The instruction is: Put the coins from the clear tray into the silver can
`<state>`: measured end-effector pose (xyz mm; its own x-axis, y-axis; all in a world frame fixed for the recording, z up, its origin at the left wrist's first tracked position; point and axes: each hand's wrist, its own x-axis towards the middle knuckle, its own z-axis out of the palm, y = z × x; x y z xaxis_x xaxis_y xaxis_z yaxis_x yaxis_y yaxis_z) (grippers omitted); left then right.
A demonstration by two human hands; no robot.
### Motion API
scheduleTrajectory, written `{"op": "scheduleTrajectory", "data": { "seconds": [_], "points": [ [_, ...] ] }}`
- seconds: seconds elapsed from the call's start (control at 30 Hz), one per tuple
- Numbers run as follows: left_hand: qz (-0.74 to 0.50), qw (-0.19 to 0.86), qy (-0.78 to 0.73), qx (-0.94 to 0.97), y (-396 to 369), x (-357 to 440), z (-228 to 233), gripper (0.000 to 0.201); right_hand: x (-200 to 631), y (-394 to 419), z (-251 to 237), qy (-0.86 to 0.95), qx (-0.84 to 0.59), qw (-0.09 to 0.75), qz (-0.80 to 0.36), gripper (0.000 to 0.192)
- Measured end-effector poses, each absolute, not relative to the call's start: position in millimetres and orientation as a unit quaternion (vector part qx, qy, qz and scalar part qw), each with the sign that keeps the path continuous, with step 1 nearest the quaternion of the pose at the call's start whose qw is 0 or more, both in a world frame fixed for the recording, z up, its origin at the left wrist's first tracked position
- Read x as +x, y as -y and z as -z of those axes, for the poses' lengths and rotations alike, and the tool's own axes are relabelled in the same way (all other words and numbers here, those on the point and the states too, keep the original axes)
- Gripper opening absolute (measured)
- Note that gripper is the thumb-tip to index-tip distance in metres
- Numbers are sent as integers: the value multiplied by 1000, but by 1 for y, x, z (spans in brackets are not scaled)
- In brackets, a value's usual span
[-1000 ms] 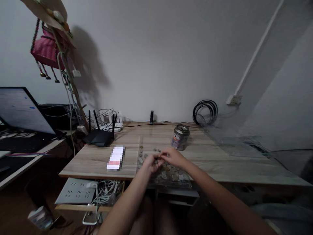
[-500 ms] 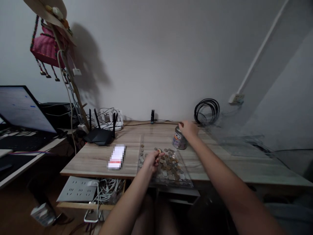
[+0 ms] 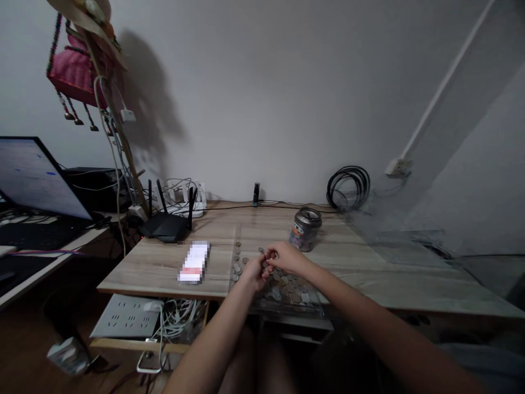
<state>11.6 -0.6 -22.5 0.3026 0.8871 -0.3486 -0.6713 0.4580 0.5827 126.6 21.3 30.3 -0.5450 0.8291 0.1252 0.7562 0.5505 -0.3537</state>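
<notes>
Back from the can, the right hand is now beside the left hand over the tray. Both are curled (whether they pinch anything, I cannot tell). Coins lie below; the can stands beyond, to the right.

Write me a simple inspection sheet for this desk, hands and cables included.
Surface: wood-grain desk, dimly lit.
Things being handled: coins on a clear plastic tray; a printed can stands beyond.
Clutter: phone, black router, small dark bottle.
Hands: left hand and right hand meet over the tray; whether they hold a coin is unclear.
Cables: black coil at the back; white cables below the desk.
Surroundings: laptop, hanging pink bag, wall socket.
</notes>
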Motion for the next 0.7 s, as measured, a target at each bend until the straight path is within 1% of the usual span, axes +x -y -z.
{"op": "scheduleTrajectory", "data": {
  "seconds": [0.1,0.23,0.27,0.33,0.43,0.5,0.57,0.6,0.63,0.7],
  "points": [
    [-490,796,-326,141,3,9,19,30,134,-35,-46,840,-496,176,-128,13],
    [-502,807,-297,98,6,4,16,40,181,-86,-87,750,-611,252,-38,29],
    [-511,804,-291,88,6,4,16,42,194,-100,-95,683,-683,257,-1,27],
    [-524,801,-280,80,7,2,17,45,213,-121,-105,607,-758,240,23,23],
    [-531,804,-255,77,7,1,16,48,217,-129,-105,588,-779,214,33,21],
    [-543,802,-237,75,8,1,14,49,205,-116,-99,615,-749,228,91,25],
    [-562,795,-215,72,9,0,11,50,186,-90,-85,689,-669,245,129,30],
    [-572,791,-208,71,9,-1,10,51,175,-73,-76,746,-608,243,119,30],
    [-578,787,-206,71,8,-1,9,51,164,-55,-65,808,-541,222,77,29],
    [-574,785,-220,75,8,-2,8,52,142,-21,-42,912,-384,144,-20,25]
  ]
}}
